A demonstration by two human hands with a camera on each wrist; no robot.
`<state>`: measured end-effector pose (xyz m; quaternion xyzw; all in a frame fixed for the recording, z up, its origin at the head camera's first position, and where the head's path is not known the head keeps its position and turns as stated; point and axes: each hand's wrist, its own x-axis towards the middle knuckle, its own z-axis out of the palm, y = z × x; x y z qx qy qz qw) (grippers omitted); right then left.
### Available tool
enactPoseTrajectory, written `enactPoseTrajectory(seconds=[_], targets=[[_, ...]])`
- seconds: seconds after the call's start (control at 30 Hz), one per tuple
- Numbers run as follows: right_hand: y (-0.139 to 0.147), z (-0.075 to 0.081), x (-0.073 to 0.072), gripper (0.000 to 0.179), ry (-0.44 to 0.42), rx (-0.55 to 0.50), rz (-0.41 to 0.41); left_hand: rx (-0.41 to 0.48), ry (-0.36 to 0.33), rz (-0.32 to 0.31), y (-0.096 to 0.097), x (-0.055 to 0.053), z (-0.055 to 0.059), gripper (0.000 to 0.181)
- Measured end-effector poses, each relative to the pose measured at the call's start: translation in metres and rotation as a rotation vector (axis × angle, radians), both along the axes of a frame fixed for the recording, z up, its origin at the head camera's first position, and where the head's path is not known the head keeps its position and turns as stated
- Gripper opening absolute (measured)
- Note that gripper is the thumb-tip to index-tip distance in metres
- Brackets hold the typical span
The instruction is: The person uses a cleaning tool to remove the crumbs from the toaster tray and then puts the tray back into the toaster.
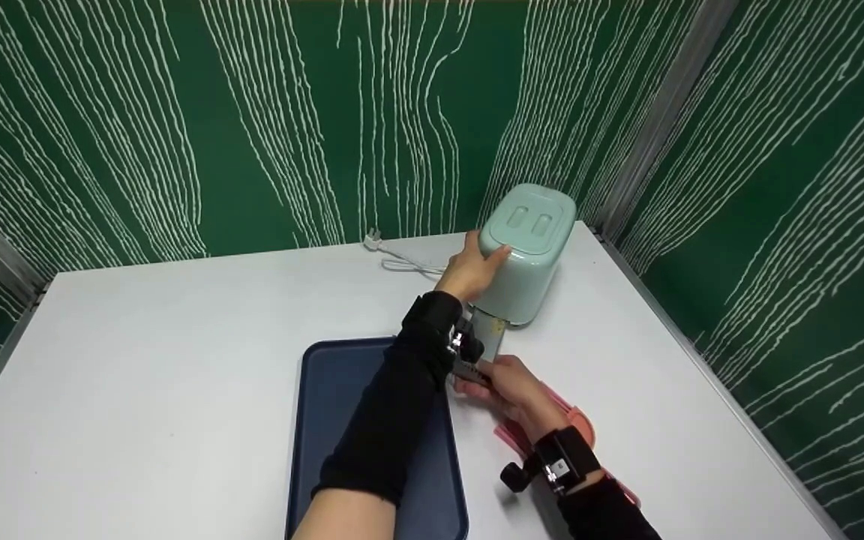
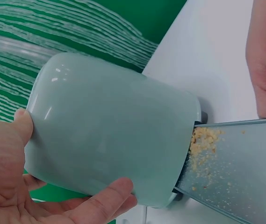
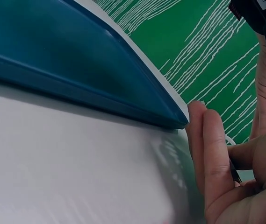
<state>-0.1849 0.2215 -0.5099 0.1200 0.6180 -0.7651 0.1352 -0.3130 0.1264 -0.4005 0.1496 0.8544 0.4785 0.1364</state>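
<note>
- The mint-green toaster (image 1: 528, 251) stood tipped at the far right of the white surface (image 1: 177, 360), its slotted top facing up and toward the near side.
- The left hand (image 1: 471, 271) gripped the toaster's body, thumb and fingers (image 2: 105, 201) curled round its sides.
- The right hand (image 1: 511, 386) pinched the near end of the metal crumb tray (image 2: 238, 170), partly drawn out of the toaster's base.
- The crumb tray's long axis ran near to far, its near end pointing toward the blue tray (image 1: 342, 420).
- Crumbs (image 2: 203, 144) lay heaped at the slot mouth.
- To do it well, I judged the crumb tray should slide straight along its axis, kept level, while the left hand steadied the body.
</note>
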Motion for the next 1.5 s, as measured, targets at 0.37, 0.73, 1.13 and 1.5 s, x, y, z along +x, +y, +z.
enactPoseTrajectory(seconds=[0.37,0.73,1.13,1.5], targets=[[-0.005,0.003,0.009,0.021,-0.024,-0.032,-0.01,0.004,-0.021,-0.004,0.001,0.0,-0.001,0.07],[-0.008,0.004,0.02,0.018,-0.025,-0.082,-0.018,-0.002,-0.014,-0.001,0.001,0.0,0.0,0.069],[-0.011,0.004,0.028,0.015,-0.027,-0.096,-0.017,0.001,-0.009,0.001,0.002,-0.002,-0.001,0.071],[-0.012,0.009,0.037,0.02,-0.018,-0.091,0.021,0.008,-0.016,0.008,0.002,-0.001,-0.001,0.071]])
